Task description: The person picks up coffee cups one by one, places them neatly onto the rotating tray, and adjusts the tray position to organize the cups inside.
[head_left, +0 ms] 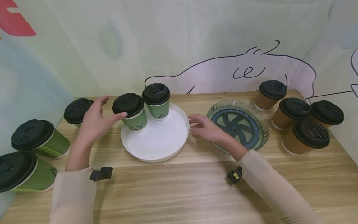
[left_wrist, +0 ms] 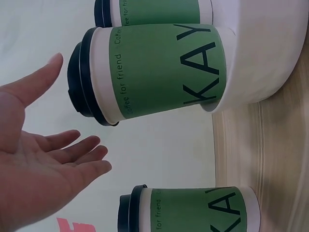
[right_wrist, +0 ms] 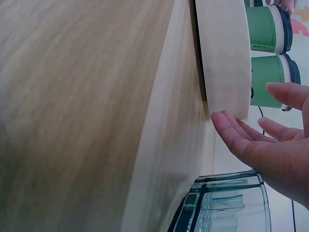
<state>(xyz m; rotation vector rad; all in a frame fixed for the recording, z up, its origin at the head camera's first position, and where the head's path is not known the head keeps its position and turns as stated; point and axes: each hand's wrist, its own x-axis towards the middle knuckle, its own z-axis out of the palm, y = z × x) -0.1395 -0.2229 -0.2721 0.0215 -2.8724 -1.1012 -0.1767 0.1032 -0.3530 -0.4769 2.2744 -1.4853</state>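
Observation:
Two green cups with black lids, one at the left (head_left: 136, 120) and one behind it (head_left: 158, 109), stand on a round white tray (head_left: 156, 146). Beside the nearer cup, the left hand (head_left: 96, 121) has its fingers spread and nothing in them; the left wrist view shows a gap between that hand (left_wrist: 53, 164) and the cup (left_wrist: 164, 72). At the tray's right rim, the fingertips of the right hand (head_left: 205, 127) touch its side, as the right wrist view also shows, with the hand (right_wrist: 275, 145) against the white wall (right_wrist: 227, 63).
Three more green cups stand at the left, one (head_left: 76, 112) partly behind the left hand, the others (head_left: 53, 146) nearer. A ribbed clear glass dish (head_left: 264, 124) lies right of the tray. Several brown lidded cups (head_left: 296, 143) stand at the far right. A wall (head_left: 167, 40) rises behind the table.

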